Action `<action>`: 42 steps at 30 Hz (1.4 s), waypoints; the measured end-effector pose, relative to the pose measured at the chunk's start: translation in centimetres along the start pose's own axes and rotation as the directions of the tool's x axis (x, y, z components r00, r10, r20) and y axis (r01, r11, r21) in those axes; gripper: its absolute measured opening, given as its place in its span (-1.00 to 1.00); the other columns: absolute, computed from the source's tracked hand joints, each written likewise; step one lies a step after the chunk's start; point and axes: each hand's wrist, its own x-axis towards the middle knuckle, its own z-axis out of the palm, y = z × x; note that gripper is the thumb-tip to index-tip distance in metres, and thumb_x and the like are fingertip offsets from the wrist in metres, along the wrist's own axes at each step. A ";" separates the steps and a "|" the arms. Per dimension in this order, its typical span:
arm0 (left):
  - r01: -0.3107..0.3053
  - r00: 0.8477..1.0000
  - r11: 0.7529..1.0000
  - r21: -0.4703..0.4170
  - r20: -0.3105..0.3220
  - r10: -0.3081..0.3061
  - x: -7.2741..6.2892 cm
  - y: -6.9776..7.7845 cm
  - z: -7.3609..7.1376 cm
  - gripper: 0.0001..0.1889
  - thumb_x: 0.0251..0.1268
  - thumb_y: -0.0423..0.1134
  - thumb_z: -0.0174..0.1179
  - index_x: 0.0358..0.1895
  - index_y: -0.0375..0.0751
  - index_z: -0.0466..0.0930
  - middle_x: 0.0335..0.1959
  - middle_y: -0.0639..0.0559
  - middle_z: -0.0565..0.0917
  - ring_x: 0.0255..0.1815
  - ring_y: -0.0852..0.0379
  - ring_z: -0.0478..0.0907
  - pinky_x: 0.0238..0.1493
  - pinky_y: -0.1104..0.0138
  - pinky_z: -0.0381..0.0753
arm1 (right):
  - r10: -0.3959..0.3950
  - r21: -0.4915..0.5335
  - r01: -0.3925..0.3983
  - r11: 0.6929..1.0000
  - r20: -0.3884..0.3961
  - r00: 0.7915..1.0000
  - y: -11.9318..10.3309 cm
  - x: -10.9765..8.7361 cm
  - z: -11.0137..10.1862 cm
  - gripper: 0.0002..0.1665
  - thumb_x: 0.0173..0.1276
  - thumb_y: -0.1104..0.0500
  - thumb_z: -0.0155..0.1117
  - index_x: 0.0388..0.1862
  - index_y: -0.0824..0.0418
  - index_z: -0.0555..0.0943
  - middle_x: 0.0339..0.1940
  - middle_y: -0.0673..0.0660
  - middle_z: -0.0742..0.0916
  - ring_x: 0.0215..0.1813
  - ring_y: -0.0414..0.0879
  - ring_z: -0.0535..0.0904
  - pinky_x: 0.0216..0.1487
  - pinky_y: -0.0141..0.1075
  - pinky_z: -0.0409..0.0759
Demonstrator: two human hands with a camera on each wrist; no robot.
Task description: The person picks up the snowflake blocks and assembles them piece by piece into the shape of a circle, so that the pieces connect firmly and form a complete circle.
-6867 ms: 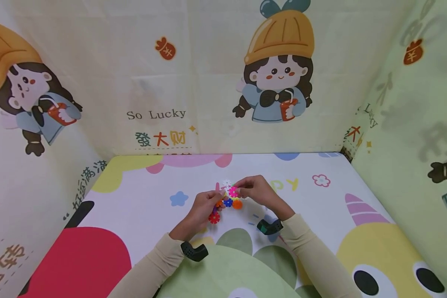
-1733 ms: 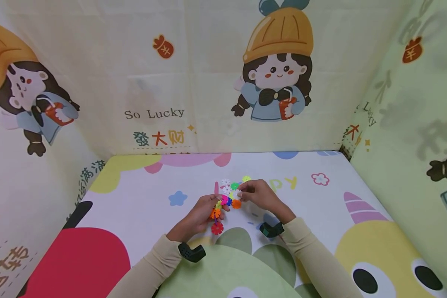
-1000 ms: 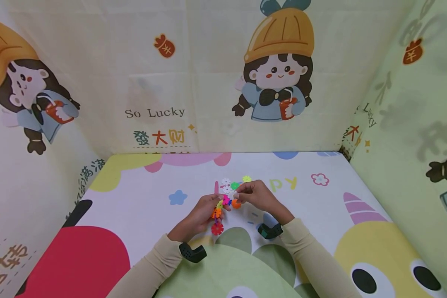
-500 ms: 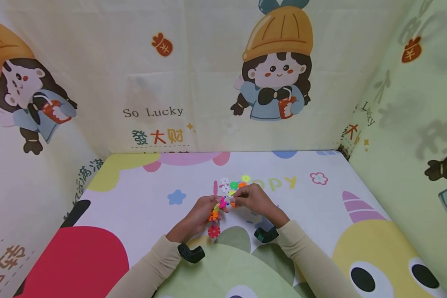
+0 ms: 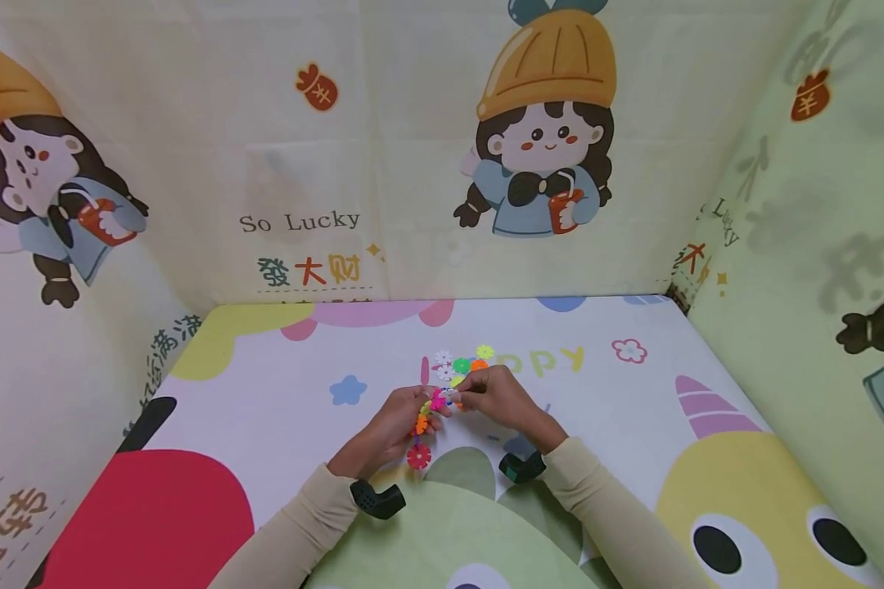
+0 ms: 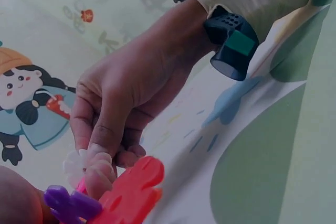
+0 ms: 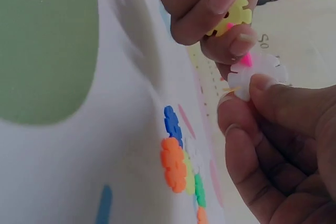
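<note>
A chain of interlocking plastic snowflake discs hangs from my left hand (image 5: 395, 421), whose fingers grip it near the top. The red disc (image 5: 418, 456) is at the bottom, with a purple disc (image 6: 65, 203) above it, then an orange disc (image 5: 421, 424), a yellow disc (image 7: 240, 15) and a pink disc (image 5: 438, 400). Between thumb and index finger, my right hand (image 5: 502, 401) pinches a white disc (image 7: 269, 68). In the right wrist view the white disc's edge meets the pink one, which is mostly hidden behind my left fingers.
Several loose discs lie on the patterned table just beyond my hands: a green disc (image 5: 462, 366), another yellow disc (image 5: 485, 352), loose white discs (image 5: 442, 357), a blue disc (image 7: 172, 124) and another orange disc (image 7: 173, 165). Printed cloth walls stand around the table.
Earlier my right hand was at the pink disc; that disc is now on the chain. My right hand has since brought a white disc leftward to the chain's pink end. The chain hangs lower.
</note>
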 end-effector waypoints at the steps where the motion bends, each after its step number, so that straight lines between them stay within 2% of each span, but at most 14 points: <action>1: -0.007 1.000 1.000 0.009 0.003 0.007 0.1 0.0 -0.1 -0.65 0.61 -0.22 -0.18 0.21 -0.41 0.38 -0.29 -0.10 0.66 -0.55 0.19 0.51 -0.41 0.42 0.57 | 0.004 -0.003 -0.004 1.000 0.000 1.000 0.0 0.0 0.0 -0.93 0.27 0.27 0.39 -0.37 0.27 0.74 -0.51 0.07 0.73 -0.46 -0.17 0.64 -0.40 -0.31 0.61; 5: -0.022 1.000 0.999 0.033 -0.001 0.022 0.2 -0.1 -0.2 -0.64 0.61 -0.22 -0.18 0.23 -0.43 0.36 -0.26 -0.12 0.68 -0.51 0.19 0.56 -0.36 0.40 0.62 | 0.038 -0.020 -0.038 0.999 0.015 0.999 -0.2 0.1 -0.2 -0.93 0.28 0.26 0.38 -0.34 0.26 0.75 -0.46 0.10 0.75 -0.43 -0.15 0.68 -0.38 -0.33 0.61; 7: -0.026 1.000 1.000 0.016 -0.011 0.026 0.2 0.1 -0.1 -0.63 0.61 -0.22 -0.16 0.25 -0.44 0.33 -0.26 -0.14 0.68 -0.47 0.18 0.58 -0.32 0.38 0.64 | 0.039 -0.038 -0.038 0.999 0.017 0.999 -0.3 0.3 -0.4 -0.92 0.29 0.25 0.38 -0.31 0.26 0.75 -0.43 0.09 0.75 -0.40 -0.16 0.67 -0.36 -0.34 0.61; 12: -0.031 0.998 0.995 -0.098 -0.052 0.026 0.0 0.9 0.3 -0.62 0.60 -0.20 -0.17 0.24 -0.44 0.28 -0.27 -0.14 0.63 -0.43 0.14 0.58 -0.26 0.36 0.64 | 0.002 -0.102 0.001 0.995 0.029 1.000 -0.2 0.6 -0.9 -0.87 0.30 0.25 0.37 -0.21 0.28 0.73 -0.33 0.03 0.76 -0.32 -0.21 0.63 -0.30 -0.36 0.61; 15: -0.033 0.994 0.986 -0.163 -0.106 0.016 -0.1 1.2 0.3 -0.61 0.58 -0.19 -0.19 0.27 -0.39 0.25 -0.27 -0.12 0.60 -0.45 0.13 0.55 -0.30 0.38 0.63 | 0.000 -0.125 0.007 0.992 0.059 0.998 0.0 0.6 -1.2 -0.85 0.29 0.30 0.36 -0.17 0.29 0.73 -0.29 0.04 0.76 -0.27 -0.19 0.65 -0.23 -0.35 0.62; 19: -0.039 0.987 0.978 -0.205 -0.162 0.006 -0.3 1.4 0.2 -0.56 0.54 -0.21 -0.23 0.36 -0.31 0.19 -0.21 -0.14 0.60 -0.43 0.11 0.54 -0.30 0.37 0.61 | 0.025 -0.180 -0.014 0.984 0.062 0.998 0.4 0.4 -1.4 -0.84 0.27 0.35 0.33 -0.17 0.32 0.73 -0.28 0.06 0.76 -0.28 -0.14 0.62 -0.22 -0.33 0.61; 25: -0.081 0.988 0.980 -0.183 -0.146 0.054 -0.4 1.1 0.1 -0.53 0.43 -0.35 -0.34 0.37 -0.37 0.18 -0.13 -0.19 0.60 -0.33 0.07 0.59 -0.25 0.32 0.60 | 0.118 -0.234 -0.107 0.966 0.032 0.993 1.1 0.4 -1.0 -0.79 0.24 0.34 0.38 -0.13 0.33 0.72 -0.26 0.07 0.74 -0.31 -0.13 0.58 -0.26 -0.32 0.58; 28: -0.084 0.989 0.979 -0.187 -0.132 0.060 -0.4 1.0 0.1 -0.46 0.35 -0.40 -0.36 0.40 -0.35 0.20 -0.11 -0.21 0.57 -0.30 0.05 0.58 -0.27 0.33 0.58 | 0.170 -0.252 -0.159 0.954 0.022 0.985 1.3 0.6 -0.8 -0.78 0.22 0.32 0.41 -0.13 0.30 0.73 -0.28 0.03 0.72 -0.32 -0.15 0.54 -0.27 -0.34 0.55; 32: -0.066 0.991 0.962 -0.264 -0.128 0.033 -0.3 1.0 0.0 -0.40 0.25 -0.41 -0.33 0.41 -0.36 0.19 -0.16 -0.19 0.53 -0.31 0.04 0.53 -0.29 0.34 0.55 | 0.155 -0.289 -0.139 0.947 0.032 0.987 1.8 0.9 -0.5 -0.78 0.22 0.30 0.42 -0.13 0.26 0.74 -0.33 -0.01 0.69 -0.39 -0.16 0.46 -0.33 -0.35 0.49; 36: -0.060 0.992 0.944 -0.325 -0.127 0.020 -0.3 1.1 0.1 -0.54 0.37 -0.25 -0.24 0.30 -0.32 0.22 -0.29 -0.09 0.51 -0.37 0.07 0.46 -0.31 0.35 0.51 | 0.097 -0.333 -0.071 0.940 0.062 0.993 2.3 1.1 -0.2 -0.76 0.23 0.28 0.42 -0.10 0.24 0.73 -0.28 -0.01 0.66 -0.35 -0.18 0.46 -0.27 -0.32 0.50; 38: -0.063 0.993 0.946 -0.318 -0.116 0.028 -0.2 1.2 0.2 -0.60 0.50 -0.12 -0.17 0.22 -0.30 0.25 -0.35 -0.03 0.49 -0.39 0.09 0.43 -0.31 0.36 0.49 | 0.095 -0.348 -0.063 0.935 0.075 0.993 2.3 1.0 -0.1 -0.74 0.22 0.27 0.42 -0.08 0.23 0.73 -0.25 0.00 0.65 -0.30 -0.17 0.46 -0.22 -0.30 0.51; 40: -0.065 0.993 0.954 -0.293 -0.112 0.033 -0.1 1.3 0.3 -0.55 0.53 0.00 -0.07 0.20 -0.31 0.29 -0.39 0.01 0.48 -0.40 0.12 0.42 -0.30 0.37 0.48 | 0.099 -0.357 -0.063 0.932 0.083 0.992 2.2 1.0 -0.1 -0.73 0.20 0.27 0.43 -0.09 0.23 0.73 -0.23 0.00 0.64 -0.28 -0.16 0.47 -0.20 -0.27 0.51; 42: -0.063 0.992 0.961 -0.269 -0.118 0.032 -0.2 1.4 0.2 -0.49 0.49 0.03 0.03 0.22 -0.33 0.33 -0.40 0.03 0.48 -0.39 0.13 0.43 -0.28 0.38 0.49 | 0.106 -0.365 -0.065 0.929 0.093 0.990 2.0 1.1 -0.1 -0.74 0.20 0.28 0.44 -0.10 0.23 0.73 -0.24 0.01 0.63 -0.28 -0.14 0.47 -0.21 -0.26 0.51</action>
